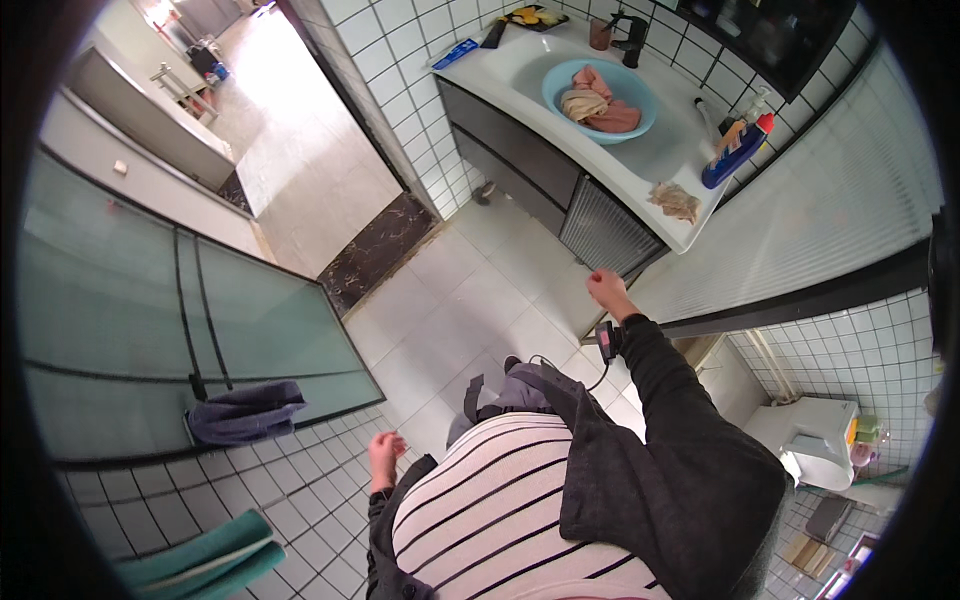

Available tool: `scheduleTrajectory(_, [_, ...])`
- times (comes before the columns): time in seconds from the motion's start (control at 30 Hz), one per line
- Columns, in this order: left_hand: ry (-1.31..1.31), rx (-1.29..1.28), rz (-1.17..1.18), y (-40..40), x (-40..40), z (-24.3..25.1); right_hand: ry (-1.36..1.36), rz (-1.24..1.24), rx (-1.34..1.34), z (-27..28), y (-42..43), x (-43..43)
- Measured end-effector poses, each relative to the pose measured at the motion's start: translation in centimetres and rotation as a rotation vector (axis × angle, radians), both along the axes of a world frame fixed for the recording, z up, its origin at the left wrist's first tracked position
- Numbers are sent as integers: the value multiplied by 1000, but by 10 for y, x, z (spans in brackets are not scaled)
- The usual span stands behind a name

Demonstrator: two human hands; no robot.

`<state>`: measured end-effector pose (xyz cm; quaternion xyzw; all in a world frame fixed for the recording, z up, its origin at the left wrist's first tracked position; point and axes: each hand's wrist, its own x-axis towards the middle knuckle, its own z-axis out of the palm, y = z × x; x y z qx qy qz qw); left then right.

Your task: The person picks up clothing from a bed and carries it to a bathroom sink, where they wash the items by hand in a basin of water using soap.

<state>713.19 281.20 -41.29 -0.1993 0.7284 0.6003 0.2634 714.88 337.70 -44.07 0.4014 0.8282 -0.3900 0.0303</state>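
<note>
My right hand (609, 291) is raised below the near corner of the vanity, its fingers curled and nothing visible in them; a device with a cable is strapped at that wrist. At the lower left, my left hand (385, 455) hangs beside my striped shirt with bent fingers; whether it is fully closed cannot be told. Inside the white sink (525, 64) stands a light blue plastic basin (555, 97) holding pink and beige cloths (616, 118). A crumpled beige cloth (676, 202) lies on the sink's near right corner, close to a dark blue bottle with a red cap (735, 156).
A black faucet (634, 41) and a cup (600, 34) stand behind the basin. A glass door (262, 300) with a purple towel (244, 412) is at left, near a doorway. A ribbed glass partition (832, 180) and a toilet (821, 457) are at right.
</note>
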Motion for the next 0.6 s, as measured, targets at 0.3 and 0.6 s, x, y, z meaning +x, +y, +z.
scheduleTrajectory(0.3, [161, 247, -206, 145, -222, 82, 431, -112, 289, 115, 49, -86])
scheduleTrajectory(0.6, [66, 516, -407, 255, -396, 107, 487, -467, 192, 166, 71, -134])
